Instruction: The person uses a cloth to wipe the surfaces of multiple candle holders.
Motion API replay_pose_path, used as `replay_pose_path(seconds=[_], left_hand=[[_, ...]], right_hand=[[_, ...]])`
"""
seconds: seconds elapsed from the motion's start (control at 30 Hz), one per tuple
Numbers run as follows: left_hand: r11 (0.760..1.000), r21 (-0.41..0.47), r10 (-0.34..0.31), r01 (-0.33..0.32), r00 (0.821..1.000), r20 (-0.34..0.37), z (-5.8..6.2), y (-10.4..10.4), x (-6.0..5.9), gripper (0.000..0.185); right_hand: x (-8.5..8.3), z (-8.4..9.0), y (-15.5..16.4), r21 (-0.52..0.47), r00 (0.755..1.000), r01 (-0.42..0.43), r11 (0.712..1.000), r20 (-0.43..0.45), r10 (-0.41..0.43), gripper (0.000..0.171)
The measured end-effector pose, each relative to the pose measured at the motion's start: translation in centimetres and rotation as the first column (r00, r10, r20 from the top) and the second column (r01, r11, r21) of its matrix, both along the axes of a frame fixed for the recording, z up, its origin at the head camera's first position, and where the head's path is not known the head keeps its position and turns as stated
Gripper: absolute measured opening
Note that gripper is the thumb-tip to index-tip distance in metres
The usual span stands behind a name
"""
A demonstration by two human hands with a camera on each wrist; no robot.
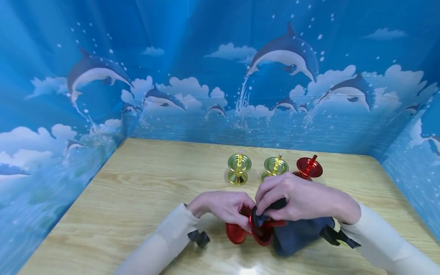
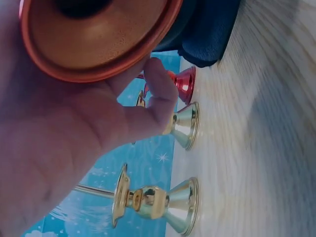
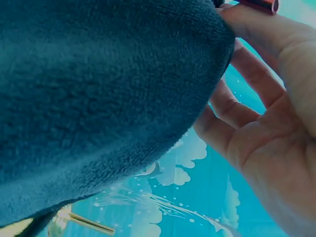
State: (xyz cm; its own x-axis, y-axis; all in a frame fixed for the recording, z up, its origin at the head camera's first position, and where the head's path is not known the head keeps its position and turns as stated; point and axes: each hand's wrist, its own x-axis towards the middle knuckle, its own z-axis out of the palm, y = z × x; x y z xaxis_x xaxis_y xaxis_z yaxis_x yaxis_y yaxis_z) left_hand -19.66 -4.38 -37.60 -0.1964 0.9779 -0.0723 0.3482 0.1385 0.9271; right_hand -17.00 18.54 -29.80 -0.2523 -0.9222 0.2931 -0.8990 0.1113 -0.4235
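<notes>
My left hand (image 1: 227,206) grips a shiny red candle holder (image 1: 235,233) by its middle, tilted on its side above the table. Its round base (image 2: 98,54) fills the top of the left wrist view. In my right hand (image 1: 302,194), a dark blue-grey cloth (image 1: 295,235) is pinched and pressed against the holder's dish, beside the red centre stem. Close up in the right wrist view, the fuzzy cloth (image 3: 98,98) hangs from the fingers and hides most of the holder.
Behind the hands stand a gold candle holder (image 1: 238,176), another gold one (image 1: 276,165) and a red one (image 1: 310,167) in a row. The right hand partly covers the last two. The wooden table (image 1: 144,183) meets a dolphin-printed backdrop (image 1: 206,76).
</notes>
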Motion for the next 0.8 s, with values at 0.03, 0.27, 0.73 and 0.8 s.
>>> replay_pose_path(seconds=[0.03, 0.27, 0.73, 0.8], left_hand=[[1.0, -0.002, 0.004, -0.004, 1.0, 0.0, 0.0, 0.0, 0.0, 0.021], [0.985, 0.028, 0.17, -0.168, 0.949, -0.267, 0.3, -0.1, 0.4, 0.016], [0.772, 0.422, 0.561, -0.476, 0.197, -0.804, 0.5, 0.6, 2.3, 0.04], [0.736, 0.49, 0.592, -0.467, 0.093, -0.801, 0.5, 0.7, 2.2, 0.042]], right_hand=[[0.0, 0.1, 0.0, 0.012, 1.0, 0.005, 1.0, -0.003, -0.005, 0.025], [-0.4, -0.3, 0.5, 0.104, 0.995, 0.102, 0.989, -0.007, -0.102, 0.027], [-3.3, -1.3, 3.7, 0.125, 0.908, 0.277, 0.953, 0.29, -0.302, 0.022], [-3.3, -1.3, 3.7, 0.124, 0.883, 0.302, 0.945, 0.337, -0.327, 0.023]])
